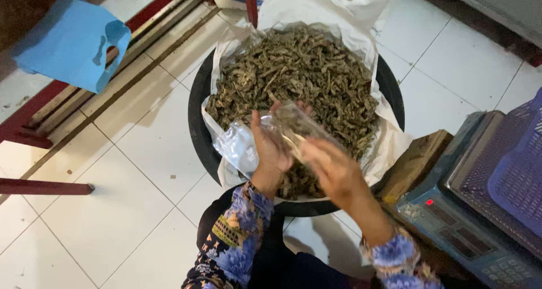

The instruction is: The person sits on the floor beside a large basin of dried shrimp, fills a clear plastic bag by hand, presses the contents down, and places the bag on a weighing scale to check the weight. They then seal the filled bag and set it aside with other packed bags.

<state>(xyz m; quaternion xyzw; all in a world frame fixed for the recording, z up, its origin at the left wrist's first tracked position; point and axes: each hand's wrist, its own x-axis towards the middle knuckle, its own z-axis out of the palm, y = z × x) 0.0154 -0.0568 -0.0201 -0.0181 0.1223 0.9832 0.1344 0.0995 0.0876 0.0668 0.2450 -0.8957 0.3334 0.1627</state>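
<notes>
A wide black basin [196, 125] on the tiled floor is lined with white plastic sheet [339, 6] and heaped with dried greenish-brown strips [299, 74]. Above its near side my left hand [271, 145] holds a small clear plastic bag [296, 125] with some of the dried strips inside. My right hand [333, 170] is blurred and grips the same bag from the right. Both forearms wear blue flowered sleeves.
A blue digital scale [451, 215] stands at the right, with a purple plastic basket [519, 170] on its pan. A brown block [415, 162] lies between scale and basin. A blue bag [70, 40] hangs at upper left beside red metal bars [45, 186].
</notes>
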